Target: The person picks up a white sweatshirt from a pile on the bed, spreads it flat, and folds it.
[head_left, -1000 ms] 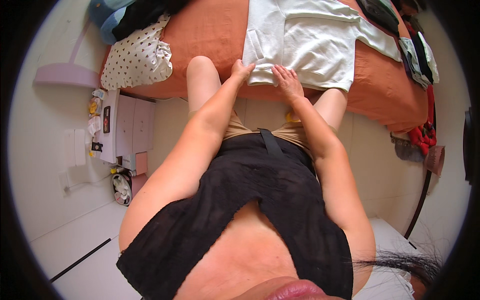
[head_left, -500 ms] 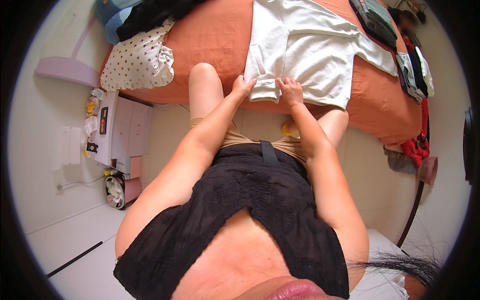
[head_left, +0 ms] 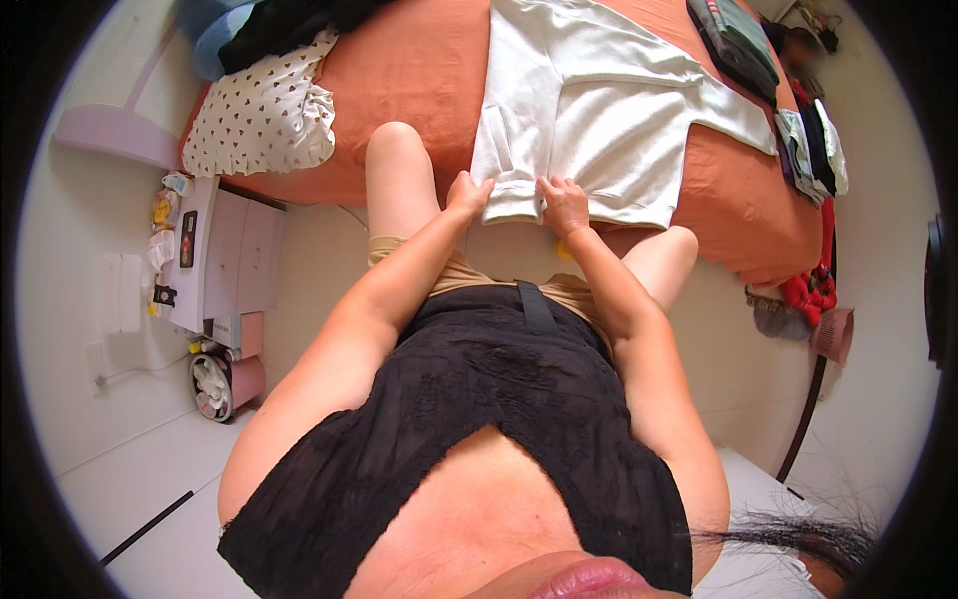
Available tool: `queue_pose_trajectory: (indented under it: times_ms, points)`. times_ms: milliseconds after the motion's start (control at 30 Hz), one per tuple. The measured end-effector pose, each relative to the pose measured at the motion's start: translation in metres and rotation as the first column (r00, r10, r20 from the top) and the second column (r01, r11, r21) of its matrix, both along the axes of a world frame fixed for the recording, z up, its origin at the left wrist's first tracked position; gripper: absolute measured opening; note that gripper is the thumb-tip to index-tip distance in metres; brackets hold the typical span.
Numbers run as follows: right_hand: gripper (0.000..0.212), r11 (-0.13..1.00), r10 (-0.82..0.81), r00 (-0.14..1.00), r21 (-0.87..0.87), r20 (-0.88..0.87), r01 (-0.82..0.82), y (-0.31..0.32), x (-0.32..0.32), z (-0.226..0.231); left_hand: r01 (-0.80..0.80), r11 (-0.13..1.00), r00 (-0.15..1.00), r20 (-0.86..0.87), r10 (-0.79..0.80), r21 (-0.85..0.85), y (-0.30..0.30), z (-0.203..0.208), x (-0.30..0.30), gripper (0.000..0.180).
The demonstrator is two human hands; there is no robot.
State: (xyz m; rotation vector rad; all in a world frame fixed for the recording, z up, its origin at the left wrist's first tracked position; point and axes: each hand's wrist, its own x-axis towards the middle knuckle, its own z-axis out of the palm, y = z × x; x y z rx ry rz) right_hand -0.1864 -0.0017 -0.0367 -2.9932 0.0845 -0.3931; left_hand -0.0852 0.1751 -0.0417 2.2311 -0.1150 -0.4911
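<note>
A light grey sweatshirt (head_left: 619,150) is laid on the orange sheet of a bed (head_left: 419,60), one sleeve folded across its upper part and reaching out to the right. Its ribbed lower hem lies along the bed's near edge. My left hand (head_left: 469,195) is closed on the hem's left corner, thumb on top. A short way to the right, my right hand (head_left: 565,205) pinches the same hem with bent fingers. Between my hands runs a short stretch of ribbing; the fingertips under the cloth are hidden.
A heart-print white cloth (head_left: 264,115) and dark clothes (head_left: 289,30) lie at the bed's left. Folded garments (head_left: 736,50) are stacked at the far right, near hanging clothes (head_left: 813,150). A pale cabinet (head_left: 235,250) and a pink bin (head_left: 228,384) stand at left.
The hem between my hands has come slightly nearer and lies flatter, its bunched fold opened out. Both hands still grip it. The whole view has shifted a little.
</note>
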Motion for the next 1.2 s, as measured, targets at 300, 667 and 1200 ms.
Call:
queue_pose_trajectory:
  times_ms: [300,667,1200]
  points:
    - [0.031,0.995,0.034,0.999,0.089,-0.007,-0.033,-0.006,-0.006,-0.007,0.262,0.935,0.961,-0.151,-0.231,0.240,0.003,0.015,0.010,0.057]
    - [0.028,0.926,0.049,0.994,0.377,-0.095,-0.010,-0.052,0.064,0.076,-0.058,0.984,0.918,0.396,-0.013,0.167,-0.066,0.042,0.109,0.058]
    - [0.055,0.995,0.091,0.994,-0.045,-0.064,-0.094,-0.094,0.257,0.011,-0.067,0.984,0.788,0.614,-0.050,0.166,-0.077,-0.001,0.149,0.024]
